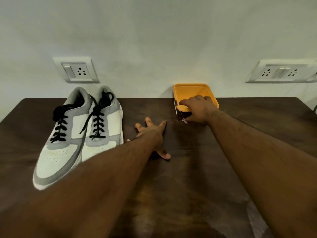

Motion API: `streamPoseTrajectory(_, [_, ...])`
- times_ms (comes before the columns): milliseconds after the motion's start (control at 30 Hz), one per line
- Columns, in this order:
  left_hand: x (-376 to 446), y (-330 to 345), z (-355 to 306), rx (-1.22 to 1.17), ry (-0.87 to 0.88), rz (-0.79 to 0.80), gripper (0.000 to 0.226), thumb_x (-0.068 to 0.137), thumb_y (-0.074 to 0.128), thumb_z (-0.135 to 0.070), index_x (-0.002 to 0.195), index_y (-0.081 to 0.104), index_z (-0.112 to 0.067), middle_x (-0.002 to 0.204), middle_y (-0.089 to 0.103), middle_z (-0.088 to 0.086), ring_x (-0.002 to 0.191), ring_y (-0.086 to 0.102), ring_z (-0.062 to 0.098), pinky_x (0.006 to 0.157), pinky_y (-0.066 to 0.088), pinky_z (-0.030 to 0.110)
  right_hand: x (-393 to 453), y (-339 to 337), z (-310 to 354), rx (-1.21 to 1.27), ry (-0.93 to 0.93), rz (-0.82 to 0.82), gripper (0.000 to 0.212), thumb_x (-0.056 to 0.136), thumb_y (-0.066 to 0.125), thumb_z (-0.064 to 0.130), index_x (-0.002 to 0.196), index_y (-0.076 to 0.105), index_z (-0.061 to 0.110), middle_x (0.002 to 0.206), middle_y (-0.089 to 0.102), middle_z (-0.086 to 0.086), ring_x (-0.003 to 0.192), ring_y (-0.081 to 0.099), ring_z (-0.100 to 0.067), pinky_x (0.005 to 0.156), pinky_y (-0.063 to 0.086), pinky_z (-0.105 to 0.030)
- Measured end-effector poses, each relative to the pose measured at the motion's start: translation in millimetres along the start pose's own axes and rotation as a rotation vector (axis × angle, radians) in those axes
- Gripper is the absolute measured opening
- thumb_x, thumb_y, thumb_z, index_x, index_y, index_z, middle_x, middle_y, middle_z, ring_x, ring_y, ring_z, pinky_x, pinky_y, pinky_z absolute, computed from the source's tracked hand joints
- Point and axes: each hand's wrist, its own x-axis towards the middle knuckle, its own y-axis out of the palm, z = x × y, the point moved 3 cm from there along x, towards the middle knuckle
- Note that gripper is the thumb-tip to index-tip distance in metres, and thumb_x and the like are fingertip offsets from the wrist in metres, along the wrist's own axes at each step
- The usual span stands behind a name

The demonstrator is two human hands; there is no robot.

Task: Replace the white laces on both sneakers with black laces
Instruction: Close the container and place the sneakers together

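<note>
Two white and grey sneakers stand side by side at the left of the dark wooden table (171, 194), toes toward me. The left sneaker (56, 148) and the right sneaker (109, 121) both carry black laces (97, 117), loose at the top. My left hand (152, 134) lies flat on the table just right of the sneakers, fingers spread, holding nothing. My right hand (199, 109) grips the front of a yellow container (192, 91) with dark sides by the wall, fingers over its rim. No white laces are visible.
A white wall rises right behind the table. Two socket plates sit on it, one socket plate (77, 70) above the sneakers and another socket plate (281, 72) at the right. Bare tabletop lies between and in front of my arms.
</note>
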Motion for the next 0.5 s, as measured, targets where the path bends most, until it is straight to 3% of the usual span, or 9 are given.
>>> streamPoseTrajectory(100, [-14,4,0,-0.099,0.044,-0.062,0.123,0.063,0.088,-0.044,0.153,0.005,-0.042,0.163,-0.012,0.007,0.146,-0.011,0.048,0.100,0.016,0.083,-19,-14,6,-0.012,0.028,-0.120,0.065,0.086,0.065,0.043,0.144,0.037,0.030,0.144,0.044,-0.005,0.137,0.031,-0.028,0.111,0.024,-0.048])
streamPoseTrajectory(167, [-32,16,6,-0.116,0.093,-0.086,0.109,0.071,0.082,-0.049,0.154,0.011,-0.036,0.164,-0.007,0.007,0.148,-0.008,0.043,0.104,0.009,0.081,-38,-25,19,-0.007,-0.018,-0.149,0.051,0.089,0.062,0.039,0.136,0.049,0.025,0.136,0.050,-0.006,0.131,0.039,-0.027,0.108,0.030,-0.043])
streamPoseTrajectory(267, [-64,34,24,-0.062,0.198,-0.101,0.090,0.084,0.071,-0.046,0.155,0.017,-0.031,0.164,0.000,0.011,0.150,-0.003,0.037,0.116,0.006,0.065,-60,-25,51,0.272,-0.037,-0.160,0.030,0.091,0.063,0.029,0.117,0.065,0.014,0.119,0.062,-0.008,0.113,0.054,-0.026,0.095,0.044,-0.036])
streamPoseTrajectory(333, [-96,30,44,-0.116,0.302,-0.343,0.061,0.089,0.065,-0.029,0.145,0.043,-0.022,0.155,0.032,0.014,0.144,0.027,0.033,0.118,0.021,0.048,-74,-18,80,0.480,-0.031,-0.178,0.024,0.090,0.063,0.022,0.111,0.069,0.011,0.114,0.067,-0.008,0.107,0.060,-0.024,0.094,0.048,-0.036])
streamPoseTrajectory(400, [-128,22,81,-0.209,0.344,-0.731,0.033,0.088,0.061,-0.016,0.121,0.066,-0.014,0.127,0.059,0.012,0.117,0.054,0.034,0.102,0.042,0.042,-82,-9,116,0.591,-0.047,-0.176,0.026,0.090,0.064,0.022,0.114,0.069,0.012,0.118,0.068,-0.007,0.110,0.061,-0.022,0.097,0.046,-0.032])
streamPoseTrajectory(467, [-150,19,135,-0.274,0.209,-0.968,0.030,0.087,0.062,-0.015,0.117,0.067,-0.012,0.124,0.060,0.013,0.115,0.056,0.035,0.099,0.044,0.043,-87,0,163,0.707,-0.075,-0.132,0.038,0.091,0.064,0.029,0.126,0.063,0.013,0.131,0.062,-0.007,0.121,0.056,-0.020,0.102,0.040,-0.027])
streamPoseTrajectory(500, [-152,21,163,-0.288,0.083,-0.967,0.038,0.088,0.063,-0.019,0.126,0.062,-0.013,0.134,0.054,0.015,0.125,0.049,0.036,0.105,0.038,0.044,-90,3,186,0.786,-0.087,-0.102,0.045,0.092,0.063,0.033,0.132,0.058,0.013,0.137,0.057,-0.006,0.126,0.052,-0.020,0.105,0.036,-0.025])
